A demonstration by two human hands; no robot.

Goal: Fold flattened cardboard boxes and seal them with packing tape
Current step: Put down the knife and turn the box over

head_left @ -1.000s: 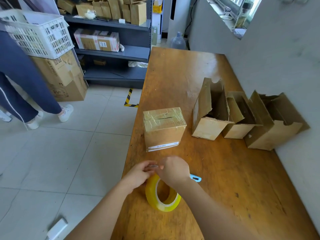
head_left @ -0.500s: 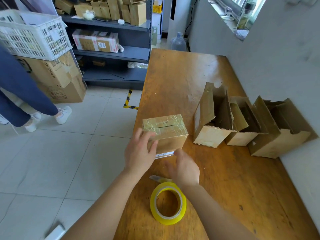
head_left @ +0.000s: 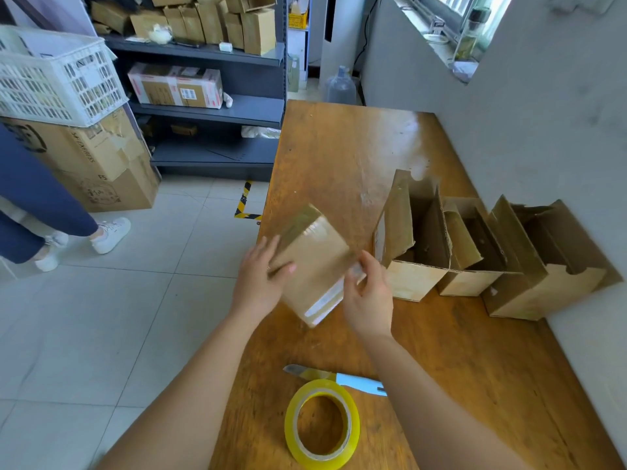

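Above table [head_left: 339, 147], 2 hands [head_left: 261, 283] [head_left: 368, 296] gripping taped box [head_left: 315, 266]

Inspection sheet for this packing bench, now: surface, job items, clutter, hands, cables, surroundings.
Surface: wooden table, bare and glossy at the far end.
Job's things: taped box tilted between both hands; tape roll lies nearest the person; knife just behind it; three open boxes in a row by the wall.
Clutter: nothing seen.
Hands: left hand holds the box's left side; right hand pinches its right edge.
Cables: one dark cord on the far wall.
Surroundings: shelf of cartons, white crate on a carton, another person's legs.
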